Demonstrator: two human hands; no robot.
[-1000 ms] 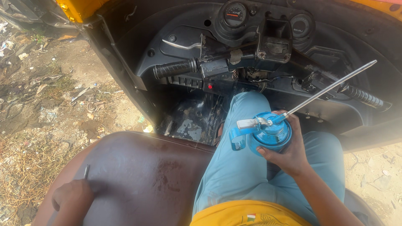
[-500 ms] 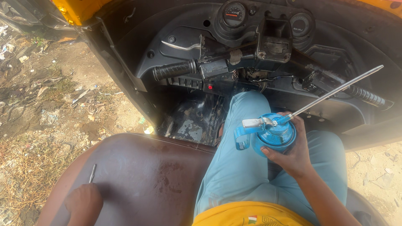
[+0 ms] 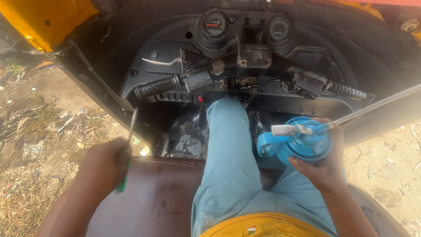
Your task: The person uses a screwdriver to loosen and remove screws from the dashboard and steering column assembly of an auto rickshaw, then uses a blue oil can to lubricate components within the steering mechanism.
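Though long-spouted, round blue oil can [image 3: 302,142]

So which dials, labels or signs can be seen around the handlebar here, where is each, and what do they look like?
Left gauge: round black dial at top centre of the dashboard, pale face with a red band.
Right gauge: round black dial beside it, dark face, small pale marking.
Red button: tiny glowing dot below the left handlebar grip.
Shirt emblem: small striped patch on the yellow shirt, bottom centre.
No packages or screens show.

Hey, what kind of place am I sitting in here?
Probably the driver's seat of a three-wheeled vehicle parked outdoors: handlebar, gauges, brown seat, littered dirt ground beside it.
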